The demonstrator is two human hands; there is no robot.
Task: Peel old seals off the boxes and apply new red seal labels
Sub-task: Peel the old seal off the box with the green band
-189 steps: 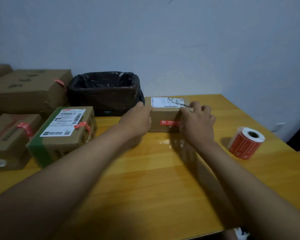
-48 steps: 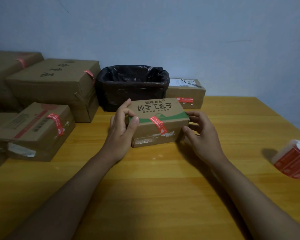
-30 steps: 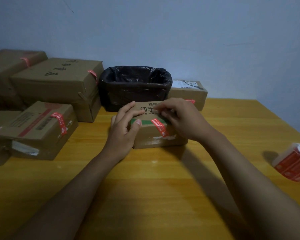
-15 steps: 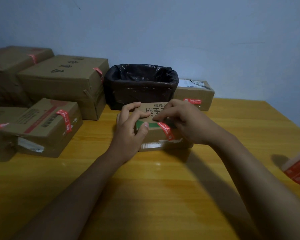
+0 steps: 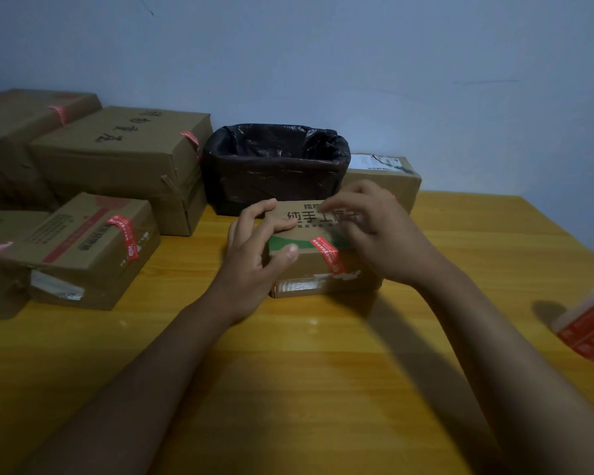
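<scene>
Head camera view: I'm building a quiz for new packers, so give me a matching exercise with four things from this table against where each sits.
Things:
1. small brown cardboard box with a green band
2. bin lined with a black plastic bag
3. roll of red seal labels
4. brown cardboard box with a white shipping label

Places:
A. right edge of the picture
B. between the two hands
C. against the wall, right of the bin
D. against the wall, behind the held box

Pairs: 1-B, 2-D, 3-A, 4-C
</scene>
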